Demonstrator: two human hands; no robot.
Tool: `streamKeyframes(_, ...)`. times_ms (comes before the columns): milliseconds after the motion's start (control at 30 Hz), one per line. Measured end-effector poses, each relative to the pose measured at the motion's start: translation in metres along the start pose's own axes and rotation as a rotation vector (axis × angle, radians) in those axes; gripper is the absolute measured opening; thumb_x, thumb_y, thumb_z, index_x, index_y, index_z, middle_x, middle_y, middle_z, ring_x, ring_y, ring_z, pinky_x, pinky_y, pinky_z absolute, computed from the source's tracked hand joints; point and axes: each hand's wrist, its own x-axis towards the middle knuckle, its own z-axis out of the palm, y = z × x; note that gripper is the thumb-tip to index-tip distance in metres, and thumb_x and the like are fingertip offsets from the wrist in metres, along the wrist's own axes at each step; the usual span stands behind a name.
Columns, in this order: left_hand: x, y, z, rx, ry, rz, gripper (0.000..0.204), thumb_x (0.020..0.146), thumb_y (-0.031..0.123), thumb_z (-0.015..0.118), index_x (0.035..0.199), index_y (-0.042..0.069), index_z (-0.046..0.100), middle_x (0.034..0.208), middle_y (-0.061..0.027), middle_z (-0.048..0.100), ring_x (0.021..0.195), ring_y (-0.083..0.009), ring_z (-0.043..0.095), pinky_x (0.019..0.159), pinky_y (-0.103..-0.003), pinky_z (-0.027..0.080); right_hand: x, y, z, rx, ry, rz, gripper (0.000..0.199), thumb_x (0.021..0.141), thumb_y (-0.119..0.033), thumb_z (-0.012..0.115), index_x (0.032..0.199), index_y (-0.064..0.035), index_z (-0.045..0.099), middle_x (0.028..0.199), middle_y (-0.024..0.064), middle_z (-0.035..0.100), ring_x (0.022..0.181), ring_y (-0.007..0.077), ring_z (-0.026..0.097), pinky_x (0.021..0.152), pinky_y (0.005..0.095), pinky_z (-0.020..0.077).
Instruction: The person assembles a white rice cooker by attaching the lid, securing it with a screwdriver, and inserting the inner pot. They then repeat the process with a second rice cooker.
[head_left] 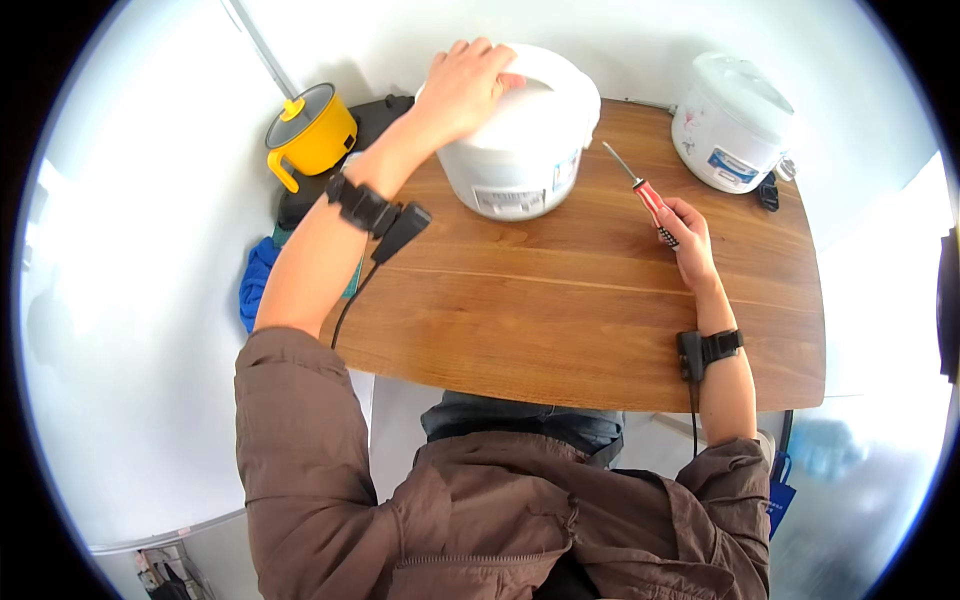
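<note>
A white rice cooker (pixel 508 165) stands at the far middle of the wooden table (pixel 560 310), a label on its front. My left hand (pixel 468 85) is closed over the top of its lid, thumb pointing right; what the fingertips grasp is partly hidden. To the right, my right hand (pixel 688 240) holds a screwdriver (pixel 648 194) by its red, white and black handle. The metal shaft points up and to the left, toward the cooker but apart from it.
A second white rice cooker (pixel 725 130) with a flower print stands at the far right. On the left are a yellow electric pot (pixel 313 135) with a grey lid and a blue cloth (pixel 258 280). White walls (pixel 640 50) close in the table's back and left. A blue bag (pixel 780 500) hangs lower right.
</note>
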Motion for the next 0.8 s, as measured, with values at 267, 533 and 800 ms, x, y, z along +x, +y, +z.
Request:
streamKeyframes(267, -0.013, 0.058, -0.033, -0.264, -0.090, 0.033, 0.034, 0.101, 0.029, 0.064, 0.123, 0.004, 0.064, 0.111, -0.0137, 0.063, 0.109, -0.0336, 0.057, 0.099, -0.043, 0.044, 0.002, 0.005, -0.008, 0.248, 0.128, 0.021, 0.023, 0.103, -0.025, 0.061, 0.111, -0.0037, 0.066, 0.085, -0.0011, 0.063, 0.072, 0.0068, 0.053, 0.067, 0.0223, 0.0423)
streamKeyframes(533, 0.019, 0.014, -0.054, -0.565, -0.287, -0.150, 0.029, 0.102, 0.015, 0.061, 0.129, 0.005, 0.066, 0.113, -0.0097, 0.069, 0.107, -0.0214, 0.066, 0.092, -0.034, 0.052, 0.001, -0.001, -0.001, 0.207, 0.156, 0.053, 0.021, 0.104, -0.024, 0.060, 0.108, -0.0042, 0.066, 0.084, -0.0005, 0.062, 0.070, 0.0068, 0.054, 0.064, 0.0228, 0.0423)
streamKeyframes(800, 0.060, 0.010, -0.042, -0.493, -0.637, -0.159, 0.016, 0.091, 0.005, 0.066, 0.106, 0.004, 0.073, 0.092, -0.0042, 0.068, 0.087, -0.0154, 0.064, 0.082, -0.032, 0.053, 0.000, -0.006, -0.003, 0.301, 0.193, 0.058, 0.022, 0.104, -0.024, 0.061, 0.108, -0.0035, 0.067, 0.083, -0.0003, 0.062, 0.070, 0.0075, 0.054, 0.064, 0.0238, 0.0430)
